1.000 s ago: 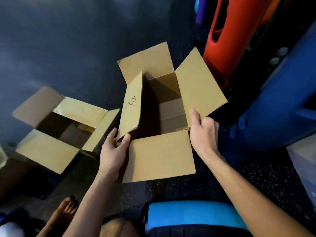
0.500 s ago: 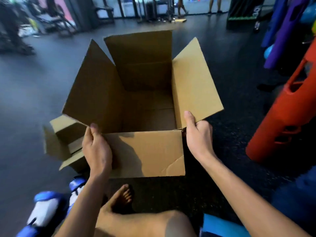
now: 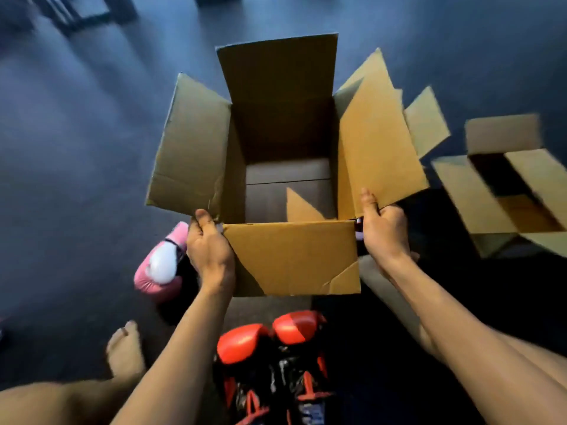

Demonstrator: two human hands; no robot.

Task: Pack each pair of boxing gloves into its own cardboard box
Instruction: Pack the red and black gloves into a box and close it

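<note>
An open, empty cardboard box point(image 3: 291, 256) with all four flaps spread stands in front of me. My left hand point(image 3: 208, 250) grips its near left corner, and my right hand point(image 3: 382, 231) grips the near right corner, thumb along the right flap. A pair of red and black boxing gloves point(image 3: 270, 335) lies on the floor just below the box, between my arms. A pink and white glove point(image 3: 159, 268) lies left of my left hand. A second open cardboard box point(image 3: 503, 191) sits to the right.
Dark floor point(image 3: 76, 148) surrounds the boxes. My bare foot point(image 3: 124, 348) and leg lie at the lower left, and my other leg at the lower right. Blurred dark equipment stands at the top left.
The box has been carried with both hands still on its near corners; the view swung, so red gloves and a pink glove now appear below it and the other box lies on the right.
</note>
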